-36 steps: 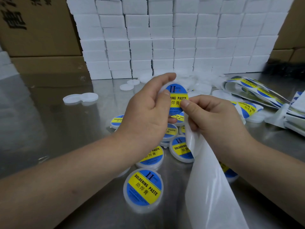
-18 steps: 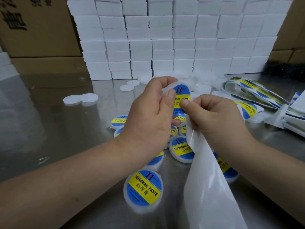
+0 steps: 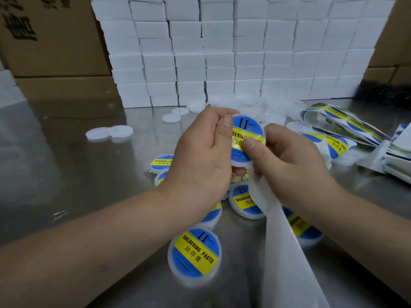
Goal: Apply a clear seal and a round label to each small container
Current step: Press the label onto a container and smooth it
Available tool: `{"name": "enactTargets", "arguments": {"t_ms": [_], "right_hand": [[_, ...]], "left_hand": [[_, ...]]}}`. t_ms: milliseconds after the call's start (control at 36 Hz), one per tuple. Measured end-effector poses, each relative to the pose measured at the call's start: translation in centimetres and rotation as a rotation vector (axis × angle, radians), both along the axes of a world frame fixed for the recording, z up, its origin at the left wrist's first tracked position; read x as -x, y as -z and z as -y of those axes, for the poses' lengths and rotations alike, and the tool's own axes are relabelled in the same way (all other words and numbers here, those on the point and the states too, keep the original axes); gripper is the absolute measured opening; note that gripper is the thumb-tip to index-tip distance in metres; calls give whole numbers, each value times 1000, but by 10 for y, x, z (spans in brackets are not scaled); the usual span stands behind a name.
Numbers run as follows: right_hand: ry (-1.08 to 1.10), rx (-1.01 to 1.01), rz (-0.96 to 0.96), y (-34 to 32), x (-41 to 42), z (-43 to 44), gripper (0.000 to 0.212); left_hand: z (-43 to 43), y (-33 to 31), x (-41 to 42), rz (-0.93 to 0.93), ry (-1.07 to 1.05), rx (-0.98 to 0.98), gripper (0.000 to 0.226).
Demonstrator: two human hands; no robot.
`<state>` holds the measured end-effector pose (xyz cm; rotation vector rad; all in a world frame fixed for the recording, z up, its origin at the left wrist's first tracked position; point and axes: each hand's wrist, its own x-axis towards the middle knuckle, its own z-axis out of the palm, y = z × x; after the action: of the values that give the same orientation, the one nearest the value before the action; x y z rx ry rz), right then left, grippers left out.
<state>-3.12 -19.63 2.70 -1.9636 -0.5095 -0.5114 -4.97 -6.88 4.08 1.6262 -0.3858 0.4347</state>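
Container (image 3: 246, 130) between your left hand (image 3: 200, 156) and right hand (image 3: 289, 161), above labelled containers (image 3: 194, 255) on the table (image 3: 66, 185); backing strip (image 3: 282, 252) hangs from your right hand; boxes (image 3: 222, 52) behind, label sheets (image 3: 347, 123) right, lids (image 3: 109, 132) left.

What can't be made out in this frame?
Head view only.
Clear seal: not discernible on the held container; the right hand thumb covers the label middle.
Container's back and left rim: hidden by the left hand.
White backing strip: lower end cut off by the bottom edge.
White pile below the stacked boxes: blurred, uncountable.
Carton print: cropped top left.
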Motion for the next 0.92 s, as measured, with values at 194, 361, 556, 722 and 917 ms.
{"name": "enactTargets", "arguments": {"t_ms": [194, 361, 556, 722, 917], "right_hand": [[54, 46, 90, 0, 5, -1, 37], [21, -49, 3, -3, 3, 0, 52], [37, 0, -21, -3, 3, 2, 68], [107, 81, -6, -4, 4, 0, 75], [110, -140, -93, -1, -6, 4, 68]], "left_hand": [[-9, 3, -6, 171, -166, -307, 28], [-10, 0, -4, 205, -254, -481, 38], [-13, -3, -1, 341, -341, -695, 38], [-17, -6, -3, 371, -368, -793, 35], [-24, -15, -17, 247, -402, -814, 46]]}}
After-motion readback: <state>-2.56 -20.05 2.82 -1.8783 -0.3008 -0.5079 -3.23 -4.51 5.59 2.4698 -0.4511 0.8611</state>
